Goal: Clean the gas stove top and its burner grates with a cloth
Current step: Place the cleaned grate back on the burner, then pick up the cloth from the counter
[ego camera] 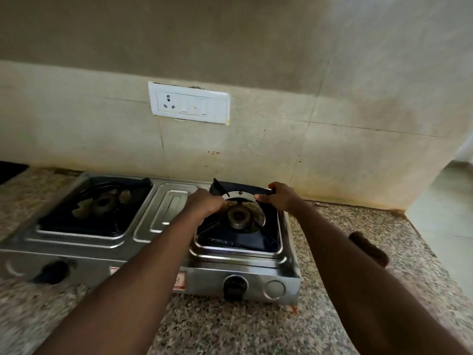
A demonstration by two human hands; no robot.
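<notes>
A two-burner steel gas stove [163, 208] stands on a speckled granite counter. Both my hands are on the right burner grate [245, 242], a black square frame with bars running to the burner [239, 217]. My left hand [204, 203] grips its left side and my right hand [279, 196] grips its back right edge. The grate's back edge is tilted up off the stove. The left burner grate [84, 213] lies flat in its recess. A dark brown cloth [368, 248] lies on the counter to the right of the stove, partly behind my right forearm.
The stove's two black knobs [234, 285] face the front. A white socket and switch plate [189, 103] is on the stained tiled wall behind. The granite counter [230, 326] ends at an edge on the right, with floor beyond.
</notes>
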